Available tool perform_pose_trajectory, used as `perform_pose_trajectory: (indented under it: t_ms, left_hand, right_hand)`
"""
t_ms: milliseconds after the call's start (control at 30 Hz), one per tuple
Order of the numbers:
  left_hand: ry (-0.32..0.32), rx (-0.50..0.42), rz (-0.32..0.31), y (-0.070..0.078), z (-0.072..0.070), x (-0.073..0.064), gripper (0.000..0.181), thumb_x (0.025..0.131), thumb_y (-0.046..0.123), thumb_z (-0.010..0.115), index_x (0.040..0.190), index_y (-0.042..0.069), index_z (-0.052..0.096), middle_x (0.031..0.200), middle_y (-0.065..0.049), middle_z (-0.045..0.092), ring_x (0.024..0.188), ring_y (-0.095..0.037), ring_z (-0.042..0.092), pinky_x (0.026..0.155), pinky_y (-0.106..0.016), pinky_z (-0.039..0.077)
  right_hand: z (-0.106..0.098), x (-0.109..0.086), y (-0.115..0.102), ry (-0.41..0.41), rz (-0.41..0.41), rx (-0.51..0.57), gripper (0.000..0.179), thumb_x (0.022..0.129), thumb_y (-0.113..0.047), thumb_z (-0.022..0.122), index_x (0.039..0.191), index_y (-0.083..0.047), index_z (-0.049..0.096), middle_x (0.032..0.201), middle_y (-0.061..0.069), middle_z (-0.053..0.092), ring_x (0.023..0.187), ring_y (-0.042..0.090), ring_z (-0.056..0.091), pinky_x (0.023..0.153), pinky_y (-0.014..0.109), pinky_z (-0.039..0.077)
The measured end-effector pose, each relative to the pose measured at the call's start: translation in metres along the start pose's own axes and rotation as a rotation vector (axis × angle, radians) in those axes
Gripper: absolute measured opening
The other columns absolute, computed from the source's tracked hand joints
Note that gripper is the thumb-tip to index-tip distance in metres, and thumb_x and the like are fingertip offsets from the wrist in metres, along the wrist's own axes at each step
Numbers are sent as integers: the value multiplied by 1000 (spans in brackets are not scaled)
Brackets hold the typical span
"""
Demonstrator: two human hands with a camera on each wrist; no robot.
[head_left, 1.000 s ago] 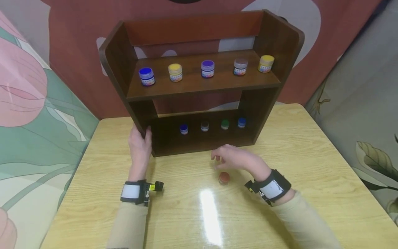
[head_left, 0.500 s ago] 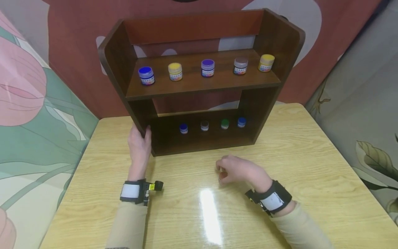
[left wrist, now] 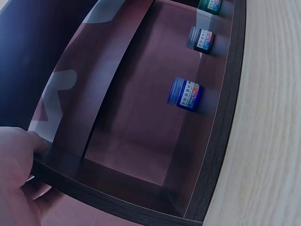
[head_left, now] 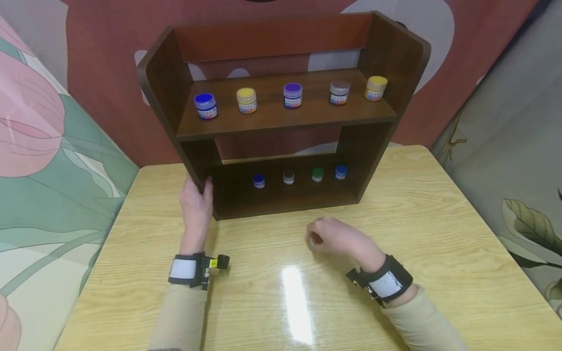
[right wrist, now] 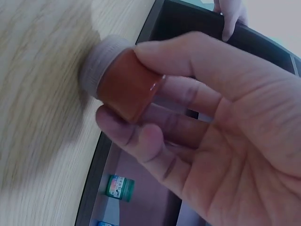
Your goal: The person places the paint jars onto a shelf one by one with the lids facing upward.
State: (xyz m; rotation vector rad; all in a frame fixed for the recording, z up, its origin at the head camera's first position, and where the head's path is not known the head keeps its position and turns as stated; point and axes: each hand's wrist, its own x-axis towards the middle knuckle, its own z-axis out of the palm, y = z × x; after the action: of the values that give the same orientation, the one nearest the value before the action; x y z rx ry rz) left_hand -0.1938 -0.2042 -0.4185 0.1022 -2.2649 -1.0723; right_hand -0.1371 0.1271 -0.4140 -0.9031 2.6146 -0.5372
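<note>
My left hand (head_left: 196, 202) grips the left side panel of a dark brown wooden shelf (head_left: 287, 126). In the left wrist view the thumb lies on the panel's inner face, the other fingers behind it. Over the table in front of the shelf, my right hand (head_left: 338, 238) pinches an orange-red paint jar (right wrist: 127, 84) between thumb and fingers. Its ribbed, greyish lid end points down to the tabletop, close to the wood. From the head view the fingers hide most of this jar.
On the upper shelf stand several paint jars, among them a blue one (head_left: 206, 106), a yellow one (head_left: 247, 101) and a purple one (head_left: 292, 95). The lower shelf holds several more, including a green jar (head_left: 317, 175). A patterned curtain (head_left: 101, 87) hangs behind the table (head_left: 254, 292).
My right hand has come back from near the shelf's lower edge to the orange-red jar on the table and taken hold of it. The left hand stays on the side panel.
</note>
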Motion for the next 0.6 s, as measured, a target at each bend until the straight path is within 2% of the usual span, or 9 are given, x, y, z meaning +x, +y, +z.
perform_pose_trajectory:
  t_ms: [300, 400, 500, 600]
  left_hand:
    - [0, -5, 11, -1, 0, 0, 31, 98, 19, 61, 119, -3, 57, 113, -28, 67, 108, -45, 64, 94, -57, 52]
    - [-1, -2, 11, 0, 0, 0, 30, 98, 18, 61, 119, -4, 57, 113, -27, 67, 107, -45, 64, 93, -57, 52]
    - [-5, 0, 13, 1, 0, 0, 29, 98, 16, 60, 119, -4, 57, 113, -27, 67, 107, -44, 65, 92, -57, 52]
    - [-8, 4, 12, 1, 0, 0, 29, 99, 16, 60, 120, -3, 57, 113, -26, 67, 106, -43, 65, 92, -57, 52]
  right_hand:
    - [-2, 4, 4, 184, -108, -33, 14, 84, 2, 71, 92, -9, 69, 84, 1, 65, 76, 9, 54, 66, 20, 48]
    - [-1, 5, 6, 216, -110, -38, 18, 85, 1, 70, 102, -5, 70, 91, 4, 63, 78, 10, 54, 65, 19, 49]
    - [-1, 5, 8, 230, -94, -21, 31, 85, 1, 72, 116, -1, 69, 99, 6, 60, 80, 9, 57, 67, 17, 52]
    - [0, 7, 11, 253, -93, 7, 35, 83, 2, 72, 117, 1, 69, 102, 8, 59, 82, 9, 60, 71, 17, 55]
